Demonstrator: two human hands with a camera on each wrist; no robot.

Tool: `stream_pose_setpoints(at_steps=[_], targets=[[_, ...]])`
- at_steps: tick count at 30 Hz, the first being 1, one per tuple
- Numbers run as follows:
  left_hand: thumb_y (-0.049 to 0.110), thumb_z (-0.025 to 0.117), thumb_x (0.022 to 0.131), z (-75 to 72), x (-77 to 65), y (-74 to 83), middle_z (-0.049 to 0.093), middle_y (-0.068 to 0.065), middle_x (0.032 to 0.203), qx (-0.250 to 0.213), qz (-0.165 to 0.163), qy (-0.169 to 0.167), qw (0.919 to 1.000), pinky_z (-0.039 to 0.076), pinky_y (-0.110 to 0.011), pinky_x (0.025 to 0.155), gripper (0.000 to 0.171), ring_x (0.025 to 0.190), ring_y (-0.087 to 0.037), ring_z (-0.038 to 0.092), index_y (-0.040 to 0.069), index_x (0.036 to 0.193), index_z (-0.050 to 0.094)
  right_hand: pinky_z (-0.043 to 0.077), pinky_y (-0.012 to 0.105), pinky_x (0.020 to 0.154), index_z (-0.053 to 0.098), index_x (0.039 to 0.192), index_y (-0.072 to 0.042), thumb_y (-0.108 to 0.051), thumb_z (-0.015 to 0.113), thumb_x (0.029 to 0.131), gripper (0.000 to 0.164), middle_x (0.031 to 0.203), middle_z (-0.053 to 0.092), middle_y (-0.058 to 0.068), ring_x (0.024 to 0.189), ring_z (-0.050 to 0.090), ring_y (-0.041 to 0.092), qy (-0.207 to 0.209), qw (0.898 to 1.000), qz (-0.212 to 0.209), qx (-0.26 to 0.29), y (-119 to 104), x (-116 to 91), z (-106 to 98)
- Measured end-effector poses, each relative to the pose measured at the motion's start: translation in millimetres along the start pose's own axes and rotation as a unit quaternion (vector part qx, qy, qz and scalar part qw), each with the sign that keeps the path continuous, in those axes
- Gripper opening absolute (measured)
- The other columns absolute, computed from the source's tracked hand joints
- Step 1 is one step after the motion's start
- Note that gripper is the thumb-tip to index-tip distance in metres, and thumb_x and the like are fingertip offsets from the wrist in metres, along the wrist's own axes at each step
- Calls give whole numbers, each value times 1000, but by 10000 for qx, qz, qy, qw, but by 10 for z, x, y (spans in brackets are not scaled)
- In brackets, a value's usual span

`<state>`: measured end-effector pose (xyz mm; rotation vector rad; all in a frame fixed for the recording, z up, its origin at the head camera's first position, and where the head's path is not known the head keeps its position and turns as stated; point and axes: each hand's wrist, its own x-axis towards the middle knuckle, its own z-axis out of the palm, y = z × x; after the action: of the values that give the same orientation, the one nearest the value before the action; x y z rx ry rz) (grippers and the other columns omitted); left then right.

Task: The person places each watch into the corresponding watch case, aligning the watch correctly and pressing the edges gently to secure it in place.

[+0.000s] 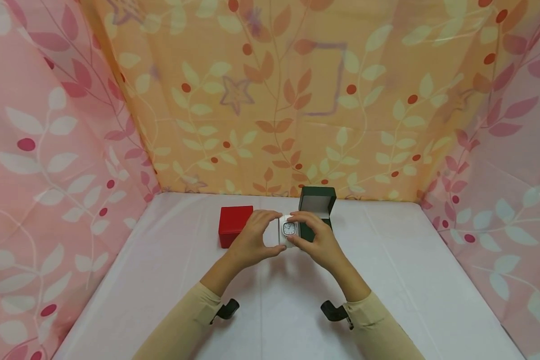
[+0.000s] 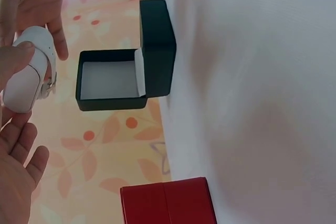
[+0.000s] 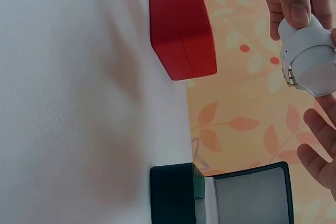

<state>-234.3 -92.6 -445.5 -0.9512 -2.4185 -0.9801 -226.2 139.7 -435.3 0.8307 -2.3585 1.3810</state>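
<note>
Nearest are two beige sleeves, the left one (image 1: 180, 320) and the right one (image 1: 382, 320), each with a black device (image 1: 334, 311) at its cuff. Beyond the cuffs, both forearms reach in over the white tabletop (image 1: 288, 320), and soft shadows lie on the cloth below them.

The left hand (image 1: 252, 240) and the right hand (image 1: 318, 241) meet near the middle, and both have hold of a white watch (image 1: 289, 228). On each hand the thumb and forefinger bow apart into a C, with a gap as wide as the watch needs, and their tips pinch it at upper and lower edges. The watch is raised clear of the tabletop. Its rounded-square face is turned toward the person, and its white strap is fastened in a loop with a metal buckle (image 3: 291, 75). A smooth white piece shows with the strap; what it is made of I cannot tell.

Just past the left hand, a closed red box (image 1: 235, 220) sits on the tabletop, a seam running along its side. Just past the right hand stands a dark green box (image 2: 160, 51), its lid (image 2: 110, 80) hinged up, with a pale lining inside.

Farthest off hangs a yellow-orange cloth (image 1: 274, 145) printed with leaves and red dots, with purple stars and a square outline drawn on it. Pink leafy cloths (image 1: 72, 240) flank it on both sides.
</note>
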Motion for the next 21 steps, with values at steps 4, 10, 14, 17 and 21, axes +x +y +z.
stream_pose_setpoints(at_steps=[4,10,14,17,21], targets=[[30,93,75,4,25,3,56,2,140,-42,21,44,10000,54,-39,102,79,131,-15,46,13,142,55,41,58,113,68,126,-25,-22,83,88,41,140,61,-1,135,53,24,-65,10000,20,4,1,0,-24],[29,93,75,-1,56,21,56,3,140,-136,92,70,9998,54,-39,102,79,131,-14,46,13,142,55,41,57,113,69,124,-28,-22,83,88,40,142,60,-3,136,52,22,-117,9999,43,78,9,4,-51],[29,93,76,10,57,33,56,3,140,-237,84,20,9997,55,-38,101,78,131,-14,46,15,142,55,40,58,113,68,126,-27,-22,83,88,41,143,59,-2,137,51,23,-173,9998,52,129,24,-16,-66],[28,92,76,26,54,36,56,3,141,-284,89,-41,9995,55,-38,101,78,132,-14,46,16,142,54,39,60,113,68,128,-25,-19,82,88,43,145,58,1,138,50,25,-240,9996,10,175,46,-46,-88],[30,93,76,44,55,49,55,5,141,-318,89,-118,9994,55,-37,101,78,132,-13,46,17,143,54,37,63,114,65,133,-19,-12,82,87,49,147,56,7,139,48,29,-372,9988,-106,284,82,-95,-139]])
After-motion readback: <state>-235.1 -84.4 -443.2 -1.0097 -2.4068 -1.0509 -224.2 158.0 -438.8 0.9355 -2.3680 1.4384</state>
